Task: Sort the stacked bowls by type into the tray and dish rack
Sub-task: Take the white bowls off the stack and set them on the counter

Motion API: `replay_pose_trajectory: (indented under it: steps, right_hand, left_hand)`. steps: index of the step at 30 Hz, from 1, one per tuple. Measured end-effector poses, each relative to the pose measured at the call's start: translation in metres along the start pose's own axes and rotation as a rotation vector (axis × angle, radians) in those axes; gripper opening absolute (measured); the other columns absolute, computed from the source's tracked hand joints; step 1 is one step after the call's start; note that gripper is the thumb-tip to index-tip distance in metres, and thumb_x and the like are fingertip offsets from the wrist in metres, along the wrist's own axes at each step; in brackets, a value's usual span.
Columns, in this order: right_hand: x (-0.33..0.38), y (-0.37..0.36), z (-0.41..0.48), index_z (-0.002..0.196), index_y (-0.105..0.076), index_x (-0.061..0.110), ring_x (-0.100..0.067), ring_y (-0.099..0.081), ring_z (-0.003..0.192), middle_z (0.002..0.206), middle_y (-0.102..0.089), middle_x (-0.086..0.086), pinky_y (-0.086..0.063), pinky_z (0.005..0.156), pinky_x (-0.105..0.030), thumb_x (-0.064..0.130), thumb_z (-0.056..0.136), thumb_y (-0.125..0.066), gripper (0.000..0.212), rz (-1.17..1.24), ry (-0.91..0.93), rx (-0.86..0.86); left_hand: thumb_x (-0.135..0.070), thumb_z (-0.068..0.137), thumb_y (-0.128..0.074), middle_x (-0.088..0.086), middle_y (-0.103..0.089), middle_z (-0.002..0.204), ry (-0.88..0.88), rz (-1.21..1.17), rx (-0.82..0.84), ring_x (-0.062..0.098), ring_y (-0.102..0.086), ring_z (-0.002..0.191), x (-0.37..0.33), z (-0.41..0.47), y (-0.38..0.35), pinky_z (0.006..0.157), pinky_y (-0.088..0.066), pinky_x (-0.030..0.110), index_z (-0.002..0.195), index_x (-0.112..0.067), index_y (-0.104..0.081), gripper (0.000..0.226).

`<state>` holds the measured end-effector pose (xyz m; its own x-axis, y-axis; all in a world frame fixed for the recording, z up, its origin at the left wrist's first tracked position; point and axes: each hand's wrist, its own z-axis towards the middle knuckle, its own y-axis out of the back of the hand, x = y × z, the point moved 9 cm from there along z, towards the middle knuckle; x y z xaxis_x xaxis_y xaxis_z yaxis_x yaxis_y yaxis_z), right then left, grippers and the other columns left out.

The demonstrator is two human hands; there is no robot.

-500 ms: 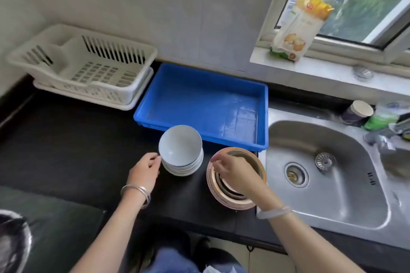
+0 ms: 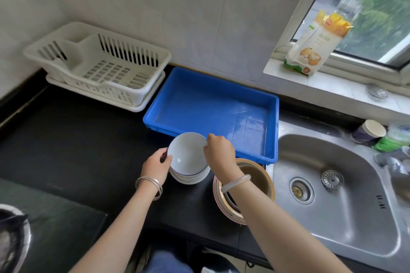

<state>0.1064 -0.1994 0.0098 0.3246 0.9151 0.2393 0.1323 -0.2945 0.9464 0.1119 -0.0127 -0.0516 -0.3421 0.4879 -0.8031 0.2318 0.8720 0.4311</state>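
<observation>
A stack of white bowls point(image 2: 188, 175) stands on the black counter in front of the blue tray point(image 2: 213, 104). Its top white bowl point(image 2: 186, 153) is tilted toward me. My left hand point(image 2: 156, 165) pinches that bowl's left rim. On the far right rim of the same bowl, my right hand point(image 2: 218, 150) pinches too. A stack of brown bowls with patterned rims point(image 2: 255, 177) sits to the right, partly hidden under my right forearm. The white dish rack point(image 2: 99, 64) stands at the back left, with nothing in it.
A steel sink point(image 2: 332, 195) lies to the right. Beside it are a paper cup point(image 2: 369, 132) and a green bottle point(image 2: 391, 142). A food bag point(image 2: 317, 44) leans on the window sill. A dark hob plate point(image 2: 44, 224) lies at the front left.
My right hand left the brown bowls and moved left onto the white stack. Both hands now hold the top white bowl, which has tipped up.
</observation>
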Motion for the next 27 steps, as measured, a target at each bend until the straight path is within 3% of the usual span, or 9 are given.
replay_pose_trajectory:
  steps: [6, 11, 14, 17, 21, 27]
  right_hand:
    - [-0.004, 0.015, -0.003, 0.085, -0.039, 0.010, -0.031, -0.046, 0.072, 0.092, -0.063, -0.018, -0.032, 0.061, -0.030, 0.006, 0.094, -0.043, 0.010, 0.053, -0.011, -0.053]
    - [-0.031, 0.045, -0.008, 0.080, -0.043, 0.011, -0.029, -0.041, 0.070, 0.083, -0.060, -0.015, -0.028, 0.061, -0.030, 0.013, 0.094, -0.042, 0.015, 0.209, -0.079, -0.151]
    - [-0.045, 0.054, -0.011, 0.076, -0.045, 0.010, -0.028, -0.043, 0.069, 0.075, -0.054, -0.009, -0.027, 0.058, -0.030, 0.013, 0.092, -0.046, 0.016, 0.293, -0.094, -0.183]
    - [-0.055, 0.051, -0.015, 0.075, -0.047, 0.009, -0.028, -0.046, 0.068, 0.073, -0.054, -0.009, -0.030, 0.051, -0.028, 0.011, 0.090, -0.048, 0.015, 0.340, -0.106, -0.173]
    - [-0.065, 0.050, -0.022, 0.071, -0.045, 0.009, -0.034, -0.060, 0.069, 0.068, -0.058, -0.012, -0.043, 0.058, -0.031, 0.009, 0.088, -0.049, 0.018, 0.421, -0.107, -0.184]
    - [-0.072, 0.051, -0.024, 0.066, -0.043, 0.014, -0.023, -0.055, 0.056, 0.061, -0.052, -0.004, -0.035, 0.047, -0.021, 0.010, 0.089, -0.050, 0.024, 0.455, -0.073, -0.180]
  left_hand:
    - [-0.022, 0.095, -0.044, 0.003, -0.065, 0.102, 0.005, -0.114, -0.010, 0.008, -0.062, 0.080, 0.003, 0.005, 0.003, 0.073, -0.052, 0.026, 0.118, -0.016, -0.061, 0.029]
    - [-0.023, 0.091, -0.053, 0.005, -0.062, 0.114, -0.011, 0.079, 0.028, 0.023, -0.063, 0.098, -0.008, 0.010, 0.000, 0.091, -0.052, 0.043, 0.120, -0.017, -0.059, 0.030]
    - [-0.023, 0.087, -0.058, 0.006, -0.054, 0.119, -0.040, 0.246, 0.035, 0.026, -0.058, 0.105, -0.018, 0.012, -0.007, 0.092, -0.050, 0.041, 0.123, -0.021, -0.055, 0.037]
    - [-0.017, 0.086, -0.059, 0.006, -0.053, 0.119, -0.088, 0.321, -0.035, 0.024, -0.055, 0.102, -0.026, 0.010, -0.008, 0.083, -0.046, 0.035, 0.121, -0.023, -0.054, 0.036]
    - [-0.011, 0.087, -0.051, 0.002, -0.056, 0.108, -0.173, 0.388, -0.162, 0.017, -0.051, 0.084, -0.041, 0.002, -0.006, 0.068, -0.043, 0.031, 0.112, -0.024, -0.056, 0.029]
    - [-0.010, 0.087, -0.047, -0.003, -0.062, 0.089, -0.158, 0.398, -0.222, 0.019, -0.058, 0.081, -0.047, -0.001, -0.001, 0.063, -0.046, 0.031, 0.100, -0.025, -0.059, 0.023]
